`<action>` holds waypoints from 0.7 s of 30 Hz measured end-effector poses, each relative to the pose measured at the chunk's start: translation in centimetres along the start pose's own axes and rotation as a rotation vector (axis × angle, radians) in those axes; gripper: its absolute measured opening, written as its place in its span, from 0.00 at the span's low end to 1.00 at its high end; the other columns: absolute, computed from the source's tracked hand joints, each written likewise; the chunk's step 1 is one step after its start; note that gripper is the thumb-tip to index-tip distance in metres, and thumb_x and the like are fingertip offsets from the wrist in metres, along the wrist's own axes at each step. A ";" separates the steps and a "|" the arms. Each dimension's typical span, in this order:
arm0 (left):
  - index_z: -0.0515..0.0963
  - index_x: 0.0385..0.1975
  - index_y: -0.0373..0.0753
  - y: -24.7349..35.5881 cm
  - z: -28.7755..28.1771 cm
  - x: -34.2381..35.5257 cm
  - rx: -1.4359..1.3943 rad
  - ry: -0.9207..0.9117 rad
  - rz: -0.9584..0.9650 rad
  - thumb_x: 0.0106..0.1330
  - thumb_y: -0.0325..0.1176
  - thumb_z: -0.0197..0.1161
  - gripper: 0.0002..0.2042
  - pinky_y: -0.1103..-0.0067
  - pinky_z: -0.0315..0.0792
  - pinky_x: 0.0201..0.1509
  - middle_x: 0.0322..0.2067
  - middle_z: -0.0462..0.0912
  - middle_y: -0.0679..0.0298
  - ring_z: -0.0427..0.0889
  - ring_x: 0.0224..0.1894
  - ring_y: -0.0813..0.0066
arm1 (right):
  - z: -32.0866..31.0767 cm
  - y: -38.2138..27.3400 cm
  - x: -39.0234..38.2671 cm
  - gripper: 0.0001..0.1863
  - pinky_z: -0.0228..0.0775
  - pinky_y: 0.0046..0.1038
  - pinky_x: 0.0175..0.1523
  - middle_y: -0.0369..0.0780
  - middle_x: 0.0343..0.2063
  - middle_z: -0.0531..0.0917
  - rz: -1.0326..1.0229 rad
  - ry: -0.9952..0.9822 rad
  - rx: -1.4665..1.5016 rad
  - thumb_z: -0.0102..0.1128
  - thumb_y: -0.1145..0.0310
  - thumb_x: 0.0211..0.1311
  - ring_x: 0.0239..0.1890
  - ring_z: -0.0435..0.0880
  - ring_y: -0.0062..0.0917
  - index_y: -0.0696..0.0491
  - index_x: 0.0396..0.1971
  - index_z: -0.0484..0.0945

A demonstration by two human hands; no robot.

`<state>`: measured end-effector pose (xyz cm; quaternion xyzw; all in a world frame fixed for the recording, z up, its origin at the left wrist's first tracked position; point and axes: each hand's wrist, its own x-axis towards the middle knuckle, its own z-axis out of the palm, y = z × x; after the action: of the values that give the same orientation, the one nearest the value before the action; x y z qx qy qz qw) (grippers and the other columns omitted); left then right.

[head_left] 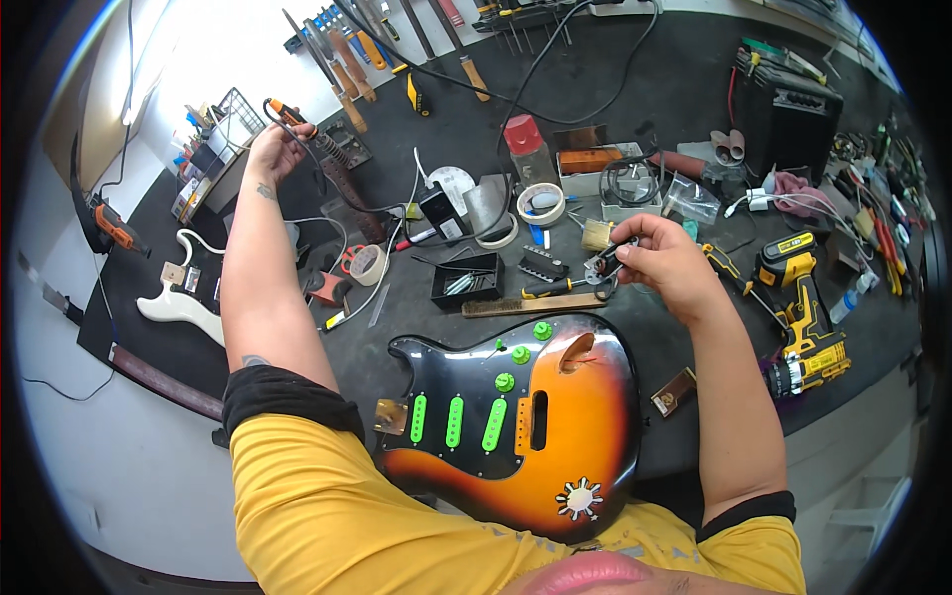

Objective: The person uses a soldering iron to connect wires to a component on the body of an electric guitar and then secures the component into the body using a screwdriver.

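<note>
My left hand reaches far to the left, closed round the orange and black handle of a soldering iron. The iron's front end is at a coiled metal stand. My right hand pinches a small dark part with a shiny metal bit, too small to name, above the tools on the bench. Below my hands an orange and black sunburst electric guitar body lies in front of me. On it is a black pickguard with green pickups and green knobs.
A wooden-handled brush and a black parts tray lie beyond the guitar. A yellow cordless drill stands to the right. A white guitar-shaped piece lies at left. Cables cross above the bench; a black amplifier stands behind.
</note>
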<state>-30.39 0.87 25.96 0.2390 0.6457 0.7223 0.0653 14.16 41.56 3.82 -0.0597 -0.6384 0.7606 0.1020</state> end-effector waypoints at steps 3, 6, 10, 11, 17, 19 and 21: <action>0.75 0.57 0.42 0.0 0.9 0.3 0.257 0.132 0.022 0.69 0.32 0.68 0.18 0.84 0.70 0.25 0.32 0.84 0.66 0.74 0.20 0.83 | 0.2 -0.3 -0.3 0.08 0.79 0.21 0.44 0.34 0.35 0.83 -0.003 0.001 -0.008 0.61 0.75 0.69 0.34 0.83 0.17 0.55 0.46 0.77; 0.80 0.50 0.42 1.0 -1.2 1.4 0.369 0.177 0.013 0.70 0.36 0.69 0.13 0.86 0.66 0.23 0.30 0.84 0.67 0.75 0.22 0.84 | 0.5 -0.3 -0.3 0.08 0.80 0.20 0.43 0.34 0.35 0.83 -0.012 -0.016 -0.003 0.61 0.75 0.69 0.34 0.83 0.17 0.54 0.46 0.78; 0.81 0.35 0.44 1.3 -1.5 3.3 0.732 0.372 0.163 0.69 0.45 0.71 0.12 0.83 0.57 0.17 0.21 0.78 0.72 0.68 0.17 0.86 | 0.4 -0.5 -0.5 0.08 0.80 0.20 0.43 0.34 0.35 0.83 -0.010 -0.005 0.009 0.61 0.75 0.69 0.34 0.83 0.17 0.55 0.46 0.78; 0.80 0.34 0.42 0.8 0.0 3.4 0.741 0.406 0.266 0.71 0.46 0.69 0.14 0.84 0.55 0.15 0.20 0.79 0.70 0.68 0.14 0.85 | 0.2 -0.5 -0.4 0.08 0.80 0.20 0.43 0.34 0.35 0.82 -0.017 0.003 0.018 0.61 0.75 0.69 0.34 0.83 0.17 0.55 0.46 0.78; 0.78 0.30 0.38 6.1 1.7 1.2 0.527 0.374 0.453 0.76 0.45 0.63 0.17 0.77 0.76 0.31 0.23 0.83 0.61 0.86 0.29 0.72 | 0.2 0.6 0.1 0.09 0.77 0.22 0.44 0.35 0.36 0.82 -0.110 -0.035 0.028 0.62 0.74 0.66 0.35 0.82 0.18 0.57 0.45 0.80; 0.81 0.31 0.35 7.3 4.2 -2.3 0.434 0.303 0.520 0.75 0.40 0.64 0.15 0.77 0.79 0.41 0.28 0.85 0.57 0.87 0.34 0.69 | 0.0 0.3 0.0 0.09 0.76 0.23 0.42 0.34 0.33 0.82 -0.053 0.002 0.019 0.63 0.73 0.66 0.33 0.82 0.18 0.57 0.44 0.81; 0.83 0.40 0.32 10.9 2.2 -3.3 0.744 0.515 0.413 0.73 0.37 0.65 0.12 0.79 0.78 0.46 0.34 0.87 0.55 0.87 0.38 0.69 | 0.0 0.3 0.0 0.10 0.75 0.23 0.40 0.34 0.32 0.82 -0.076 -0.022 -0.038 0.63 0.72 0.65 0.33 0.82 0.18 0.58 0.45 0.81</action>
<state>-24.17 -0.17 35.75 0.1829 0.7940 0.4764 -0.3303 14.13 41.55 3.56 -0.0288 -0.6557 0.7445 0.1226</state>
